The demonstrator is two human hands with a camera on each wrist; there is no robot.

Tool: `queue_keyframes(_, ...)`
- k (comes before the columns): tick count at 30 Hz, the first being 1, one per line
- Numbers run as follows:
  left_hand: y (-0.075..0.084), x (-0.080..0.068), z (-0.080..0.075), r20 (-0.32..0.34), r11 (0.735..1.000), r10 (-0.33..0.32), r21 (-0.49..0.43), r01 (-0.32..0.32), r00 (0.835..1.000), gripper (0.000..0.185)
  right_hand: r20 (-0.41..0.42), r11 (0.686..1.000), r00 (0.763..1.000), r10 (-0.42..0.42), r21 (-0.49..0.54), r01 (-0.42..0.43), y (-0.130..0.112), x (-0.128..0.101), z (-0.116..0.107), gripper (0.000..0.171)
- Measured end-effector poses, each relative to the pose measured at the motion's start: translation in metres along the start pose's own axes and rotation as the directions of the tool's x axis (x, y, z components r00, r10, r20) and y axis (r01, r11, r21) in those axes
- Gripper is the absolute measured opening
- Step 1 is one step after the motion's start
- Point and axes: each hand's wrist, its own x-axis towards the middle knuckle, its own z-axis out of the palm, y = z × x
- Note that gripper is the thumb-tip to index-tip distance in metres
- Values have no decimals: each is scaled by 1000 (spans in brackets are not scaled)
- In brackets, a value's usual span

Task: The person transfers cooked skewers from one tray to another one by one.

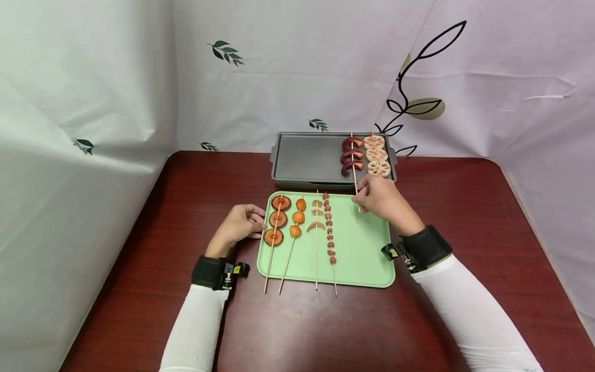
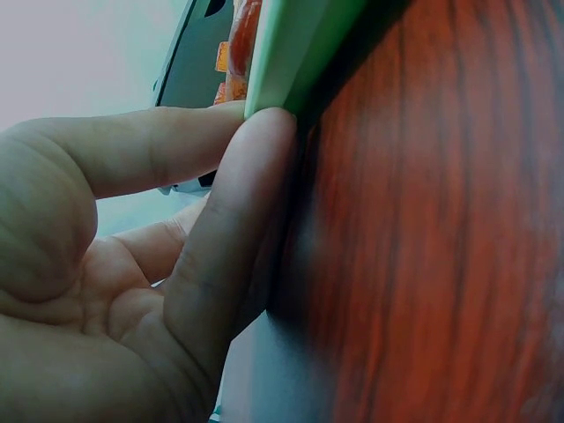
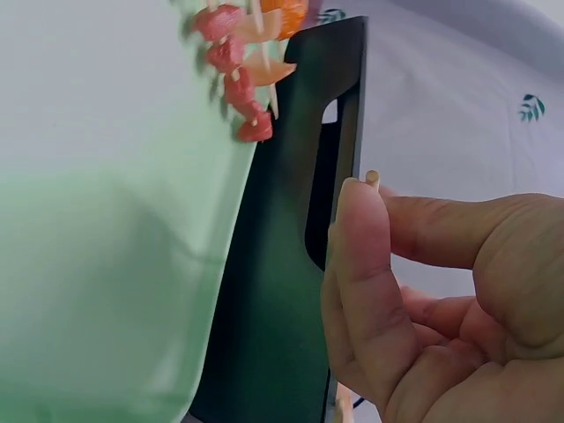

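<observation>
My right hand (image 1: 377, 197) pinches the lower stick of a skewer (image 1: 355, 178) threaded with dark red curled pieces. That skewer's pieces lie over the right part of a grey grill pan (image 1: 307, 157); the stick's cut end (image 3: 373, 177) shows between thumb and finger in the right wrist view. Beside it in the pan is a lotus root skewer (image 1: 378, 168). With thumb and index finger my left hand (image 1: 240, 226) pinches the left rim of a light green tray (image 2: 286, 62). On the tray's left lies a mushroom skewer (image 1: 278, 219), close to that hand.
Also on the tray are a skewer of orange balls (image 1: 298, 217), one with pale curved slices (image 1: 317, 226) and one with small red pieces (image 1: 329, 223). Their sticks overhang the near edge. A dark red wooden table (image 1: 297, 330) lies beneath; a patterned white curtain (image 1: 288, 67) stands behind.
</observation>
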Motion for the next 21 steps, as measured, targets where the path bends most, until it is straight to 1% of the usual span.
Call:
queue_keyframes(6, 1, 0, -1, 6, 1000, 6, 3, -6, 1000, 35, 43, 995, 998, 43, 88, -47, -1, 0, -2, 27)
queue_keyframes(11, 1, -1, -1, 9, 1000, 3, -7, -3, 1000, 36, 77, 979, 994, 74, 184, -87, -1, 0, -3, 25)
queue_keyframes(13, 1, -1, -1, 8, 1000, 2, -7, -2, 1000, 36, 87, 973, 993, 81, 208, -98, -2, 0, -2, 26)
queue_keyframes(18, 1, -2, -1, 9, 1000, 13, 2, -13, 1000, 36, 96, 967, 992, 78, 237, -99, -3, -1, -2, 29)
queue_keyframes(21, 1, -1, -1, 11, 1000, 24, 9, -24, 1000, 36, 96, 966, 993, 65, 242, -86, -3, -4, -2, 28)
